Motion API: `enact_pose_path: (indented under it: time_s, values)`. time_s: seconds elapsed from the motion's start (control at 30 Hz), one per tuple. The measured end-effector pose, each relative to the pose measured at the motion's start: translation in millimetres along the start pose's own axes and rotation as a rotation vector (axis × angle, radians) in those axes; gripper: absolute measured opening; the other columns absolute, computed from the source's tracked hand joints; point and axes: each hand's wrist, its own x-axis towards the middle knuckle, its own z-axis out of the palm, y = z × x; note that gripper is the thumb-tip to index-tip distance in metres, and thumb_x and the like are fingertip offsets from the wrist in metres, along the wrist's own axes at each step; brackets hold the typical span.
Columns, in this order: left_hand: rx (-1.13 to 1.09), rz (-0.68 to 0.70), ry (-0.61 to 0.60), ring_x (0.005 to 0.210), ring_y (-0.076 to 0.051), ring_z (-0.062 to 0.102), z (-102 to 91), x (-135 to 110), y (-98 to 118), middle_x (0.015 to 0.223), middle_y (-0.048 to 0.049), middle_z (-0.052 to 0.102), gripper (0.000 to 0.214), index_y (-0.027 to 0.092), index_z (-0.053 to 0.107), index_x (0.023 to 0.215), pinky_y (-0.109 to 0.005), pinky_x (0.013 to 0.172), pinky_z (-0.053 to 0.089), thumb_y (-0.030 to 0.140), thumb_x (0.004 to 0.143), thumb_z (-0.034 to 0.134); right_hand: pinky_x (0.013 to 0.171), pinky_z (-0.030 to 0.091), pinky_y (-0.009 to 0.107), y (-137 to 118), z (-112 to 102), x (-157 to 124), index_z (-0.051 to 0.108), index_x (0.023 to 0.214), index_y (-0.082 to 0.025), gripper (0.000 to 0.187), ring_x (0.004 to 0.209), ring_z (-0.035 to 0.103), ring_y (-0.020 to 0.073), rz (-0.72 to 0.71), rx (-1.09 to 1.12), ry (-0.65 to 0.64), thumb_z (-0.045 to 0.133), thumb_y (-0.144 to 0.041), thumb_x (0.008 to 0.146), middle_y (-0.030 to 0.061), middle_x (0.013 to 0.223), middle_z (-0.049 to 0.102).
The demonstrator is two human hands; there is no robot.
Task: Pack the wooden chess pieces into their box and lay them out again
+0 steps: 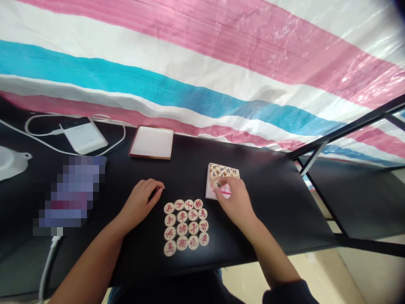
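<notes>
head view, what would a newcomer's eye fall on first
Probably the striped sheet across the upper view. Next, the red-marked discs in four rows near the front edge of the black table. Then, farther right, the right hand over the box of black-marked discs.

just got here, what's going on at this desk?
The person's right hand is at the white box, fingers on a round piece; can't tell if it's gripped. Black-marked pieces sit in the box. The left hand is by the black desk's red-marked pieces, laid out four by four, and holds nothing visible.
</notes>
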Motion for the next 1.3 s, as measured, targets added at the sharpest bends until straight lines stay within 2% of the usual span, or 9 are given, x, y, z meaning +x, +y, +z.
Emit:
enact_pose_path:
  time_s: [0.13,0.27,0.5,0.67,0.83,1.0,1.17,1.3]
  values:
    - [0.001,0.009,0.003,0.080,-0.020,0.049,0.2,-1,0,0.085,-0.0038,0.058,0.020,0.019,0.053,0.087,-0.034,0.077,0.038,0.031,0.087,0.038,0.073,0.038,0.036,38,-6,0,0.057,0.083,-0.015,0.020,0.076,0.051,0.0211,0.192,-0.121,0.132,0.051,-0.032,0.074,0.0075,0.079,0.060]
    - [-0.006,0.001,0.009,0.080,-0.020,0.050,-0.4,-1,1,0.085,-0.0042,0.058,0.020,0.019,0.053,0.087,-0.034,0.076,0.039,0.032,0.087,0.038,0.072,0.037,0.035,56,-1,4,0.058,0.087,-0.014,0.023,0.078,0.051,0.0222,0.224,-0.143,0.157,0.051,-0.031,0.073,0.0079,0.077,0.060]
    - [-0.011,-0.011,0.006,0.080,-0.020,0.050,-0.8,-1,1,0.085,-0.0043,0.059,0.021,0.019,0.054,0.087,-0.035,0.077,0.039,0.032,0.087,0.038,0.072,0.037,0.035,59,4,1,0.061,0.090,-0.015,0.024,0.079,0.050,0.0224,0.178,-0.130,0.193,0.050,-0.030,0.075,0.0081,0.078,0.060]
    - [-0.011,-0.013,0.005,0.079,-0.020,0.050,-1.5,-1,2,0.084,-0.0048,0.059,0.022,0.018,0.055,0.087,-0.035,0.076,0.039,0.032,0.086,0.037,0.072,0.037,0.037,59,5,1,0.064,0.097,-0.017,0.031,0.080,0.047,0.0224,0.122,-0.133,0.220,0.047,-0.035,0.079,0.0104,0.087,0.058]
    - [-0.017,-0.016,0.013,0.080,-0.020,0.050,-1.1,-1,2,0.084,-0.0043,0.059,0.022,0.019,0.055,0.087,-0.034,0.077,0.039,0.033,0.086,0.037,0.070,0.038,0.037,58,7,1,0.068,0.091,-0.018,0.028,0.077,0.043,0.0215,0.138,-0.139,0.258,0.048,-0.033,0.079,0.0104,0.085,0.057]
    - [-0.022,-0.021,0.012,0.080,-0.020,0.051,-0.3,-1,2,0.084,-0.0041,0.059,0.022,0.019,0.055,0.087,-0.034,0.077,0.039,0.033,0.086,0.038,0.073,0.039,0.037,60,10,-1,0.067,0.088,-0.018,0.025,0.077,0.046,0.0206,0.115,-0.075,0.268,0.049,-0.031,0.078,0.0091,0.086,0.058]
    - [-0.028,-0.021,0.014,0.079,-0.020,0.051,-1.5,-1,3,0.084,-0.0037,0.059,0.021,0.019,0.054,0.086,-0.034,0.076,0.039,0.033,0.086,0.038,0.075,0.040,0.038,65,12,-7,0.061,0.097,-0.016,0.032,0.078,0.047,0.0209,0.196,-0.043,0.304,0.052,-0.038,0.075,0.0102,0.091,0.057]
    - [-0.025,-0.027,0.008,0.079,-0.019,0.051,-2.4,-1,3,0.084,-0.0037,0.059,0.021,0.020,0.054,0.086,-0.034,0.076,0.039,0.032,0.086,0.037,0.070,0.043,0.037,66,17,-7,0.055,0.106,-0.013,0.039,0.076,0.050,0.0203,0.260,0.015,0.245,0.051,-0.035,0.074,0.0126,0.096,0.054]
